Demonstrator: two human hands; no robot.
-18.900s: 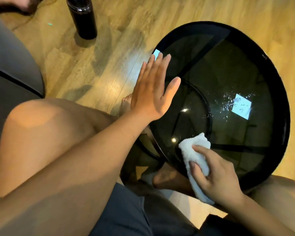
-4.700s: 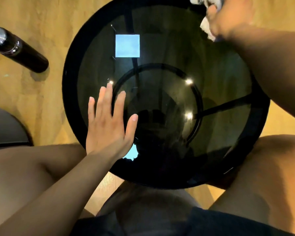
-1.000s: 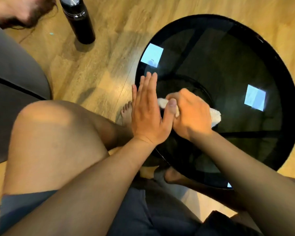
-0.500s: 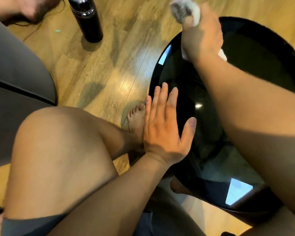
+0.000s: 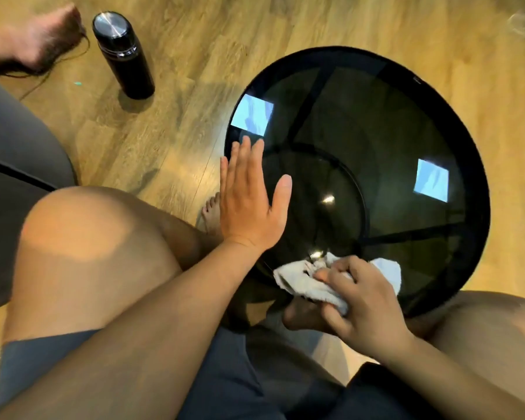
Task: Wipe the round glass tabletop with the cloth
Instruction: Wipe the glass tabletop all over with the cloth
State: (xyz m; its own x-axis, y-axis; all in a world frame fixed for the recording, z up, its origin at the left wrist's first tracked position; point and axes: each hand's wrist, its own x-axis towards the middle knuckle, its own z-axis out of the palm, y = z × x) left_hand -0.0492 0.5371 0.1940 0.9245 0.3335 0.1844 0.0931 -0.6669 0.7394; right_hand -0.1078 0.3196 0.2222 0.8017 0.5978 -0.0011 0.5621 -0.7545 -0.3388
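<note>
The round dark glass tabletop (image 5: pixel 391 122) with a black rim fills the right half of the head view, just in front of my knees. My left hand (image 5: pixel 249 201) lies flat on its left edge, fingers straight and together. At the near edge of the glass my right hand (image 5: pixel 364 301) grips a crumpled white cloth (image 5: pixel 297 283) and presses it onto the glass. Part of the cloth sticks out to the right of my fingers.
A black flask (image 5: pixel 123 56) with a steel cap stands on the wooden floor at the upper left. Another person's bare foot (image 5: pixel 40 40) rests beyond it. A grey seat cushion (image 5: pixel 15 153) lies at the left. My knees flank the table.
My right hand has carried the cloth from the far left rim down to the near edge of the glass. My left hand has stayed flat on the left edge.
</note>
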